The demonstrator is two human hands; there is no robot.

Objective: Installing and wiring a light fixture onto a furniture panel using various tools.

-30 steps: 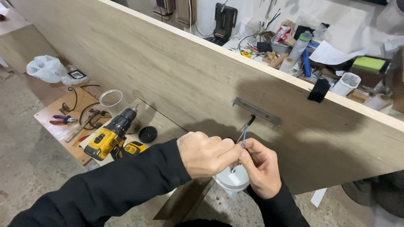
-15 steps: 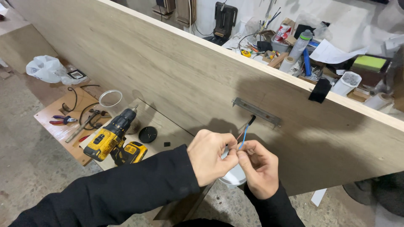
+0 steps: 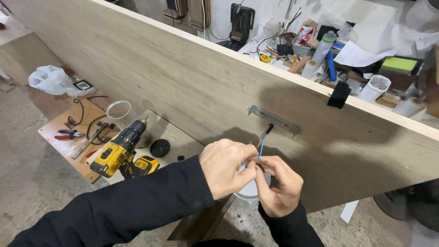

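Two bare hands are meeting over a thin cable (image 3: pixel 264 137) that is emerging from a tall wood-grain panel (image 3: pixel 183 87): the left hand (image 3: pixel 227 168) is pinching the cable's blue wire (image 3: pixel 260 151) between thumb and forefinger, while the right hand (image 3: pixel 280 186), just below and touching it, is curling its fingers around the same strands. Both sleeves are black and matte. Behind the knuckles a round white fixture (image 3: pixel 250 190) is partly hidden, so its hold cannot be made out. The cable is running up from the grip to a narrow grey metal bracket (image 3: pixel 274 120), which is sitting flat on the panel just above the hands. To the left, one yellow-and-black cordless drill (image 3: pixel 120 151) is lying on a lower board, near one black round cap (image 3: pixel 160 147), one clear ring (image 3: pixel 118 109) and one pair of red-handled pliers (image 3: pixel 68 134). A crumpled white plastic bag (image 3: pixel 52 80) is resting farther left. A black clip (image 3: pixel 339 94) is gripping the panel's top edge, and behind it a cluttered workbench (image 3: pixel 347 55) is holding one green sponge block (image 3: pixel 399 65).
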